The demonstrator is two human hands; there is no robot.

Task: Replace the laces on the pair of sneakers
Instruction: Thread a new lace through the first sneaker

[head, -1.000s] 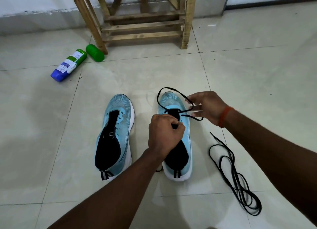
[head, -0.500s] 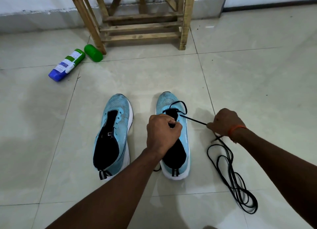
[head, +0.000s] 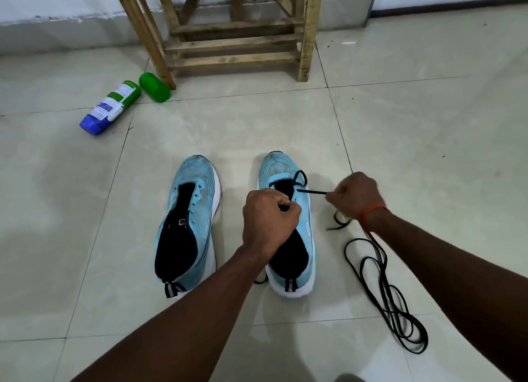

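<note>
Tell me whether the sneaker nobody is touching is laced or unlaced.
Unlaced: the untouched sneaker shows bare eyelets with no lace through them.

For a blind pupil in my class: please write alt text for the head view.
A person's right hand holds a black lace taut, threaded through the eyelets of the right sneaker, which the left hand grips. The left sneaker stands unlaced beside it, and another lace lies coiled on the floor.

The person is wearing a thin orange thread band (head: 373,210) wrapped around the right wrist, directly behind the right hand (head: 356,195). The left forearm (head: 183,310) and right forearm (head: 445,263) are showing bare up to the frame edge. The left hand (head: 268,218) is showing bare.
</note>
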